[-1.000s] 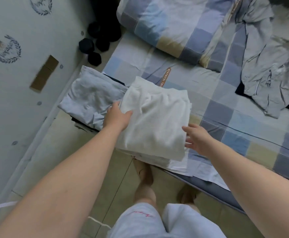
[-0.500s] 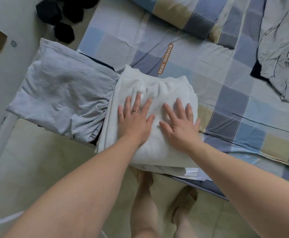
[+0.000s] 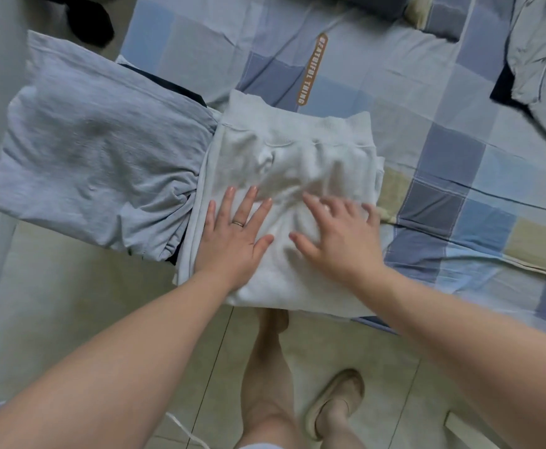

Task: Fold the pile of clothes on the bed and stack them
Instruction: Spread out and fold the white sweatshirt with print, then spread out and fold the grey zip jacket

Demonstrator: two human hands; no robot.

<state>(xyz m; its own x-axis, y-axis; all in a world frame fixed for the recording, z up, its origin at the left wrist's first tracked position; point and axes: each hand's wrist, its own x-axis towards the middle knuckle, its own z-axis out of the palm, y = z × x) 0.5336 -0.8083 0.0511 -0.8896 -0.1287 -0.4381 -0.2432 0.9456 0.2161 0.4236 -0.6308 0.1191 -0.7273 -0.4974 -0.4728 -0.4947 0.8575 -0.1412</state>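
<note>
The folded white garment (image 3: 297,176) lies at the near edge of the bed (image 3: 443,150), ribbed hem on its far side, softly creased across its middle. We read this as the smoothing step. The left hand (image 3: 232,234) lies flat on it, fingers straight, gripping nothing. The right hand (image 3: 336,234) is blurred but seems spread open on the cloth too. Next, we judge, comes a fresh piece from the unfolded grey clothes (image 3: 537,59) at the bed's far right. A folded grey garment (image 3: 103,157) sits at the bed's near left corner, touching the white one.
</note>
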